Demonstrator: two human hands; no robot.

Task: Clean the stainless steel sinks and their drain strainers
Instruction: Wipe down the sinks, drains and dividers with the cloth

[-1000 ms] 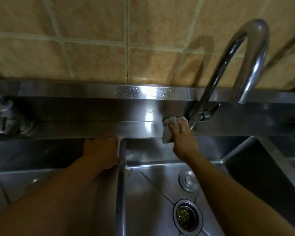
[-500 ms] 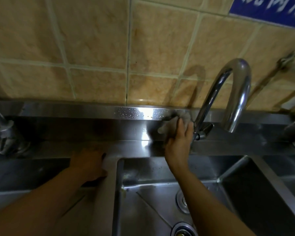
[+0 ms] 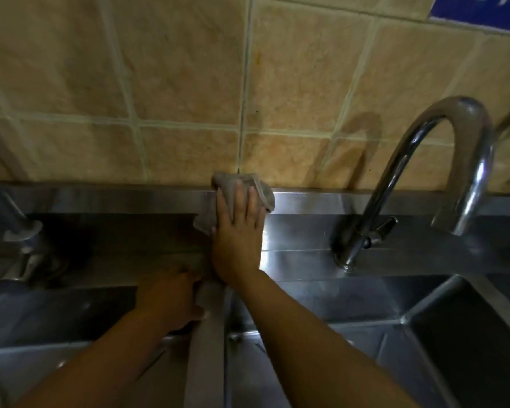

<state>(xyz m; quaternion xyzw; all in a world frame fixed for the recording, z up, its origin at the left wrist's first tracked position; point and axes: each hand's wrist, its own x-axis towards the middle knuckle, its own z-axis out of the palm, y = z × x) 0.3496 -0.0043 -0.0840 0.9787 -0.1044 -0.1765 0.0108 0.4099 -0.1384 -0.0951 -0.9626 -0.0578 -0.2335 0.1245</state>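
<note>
Cloth [image 3: 258, 188], soft and limp, bunches under my flat right hand [image 3: 237, 240] on the backsplash ledge [image 3: 321, 198]; left hand [image 3: 171, 295], below, braces on the divider [image 3: 206, 348], fingers unclear

At the top right corner of my view, a blue sign [image 3: 480, 10] was fixed to the tan wall tiles [image 3: 189, 69]. Only its lower edge showed, with the bottoms of a few white characters, cut off by the frame and too blurred for me to read. I could make out no other writing, brand mark, label or number anywhere, neither on the tiles nor on the steel in front of me.
</note>
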